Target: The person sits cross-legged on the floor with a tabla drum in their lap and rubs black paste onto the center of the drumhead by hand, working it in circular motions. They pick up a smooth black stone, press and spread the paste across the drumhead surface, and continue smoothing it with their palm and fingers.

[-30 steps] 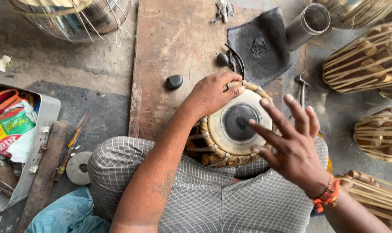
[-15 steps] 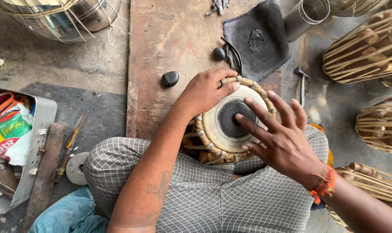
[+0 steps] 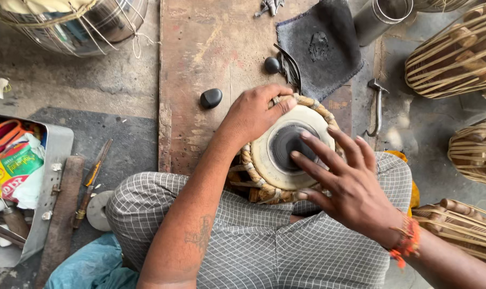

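A small hand drum (image 3: pixel 270 160) with a pale skin and a black centre patch rests between my knees, rimmed by braided leather. My left hand (image 3: pixel 253 109) grips the drum's far left rim, thumb on the braid. Fingers spread, my right hand (image 3: pixel 344 182) lies flat over the skin with its fingertips on the black patch. My legs in checked grey cloth fill the lower middle.
A wooden board (image 3: pixel 200 59) lies ahead with two smooth black stones (image 3: pixel 211 98), a dark cloth (image 3: pixel 318 45) and a metal cup (image 3: pixel 379 16). A small hammer (image 3: pixel 378 104) lies right. Strapped drum bodies (image 3: pixel 457 51) stand right; a tool tray (image 3: pixel 50 176) sits left.
My right hand came down from above the drum onto its skin, fingertips now on the black patch. The left hand has kept its grip on the rim.
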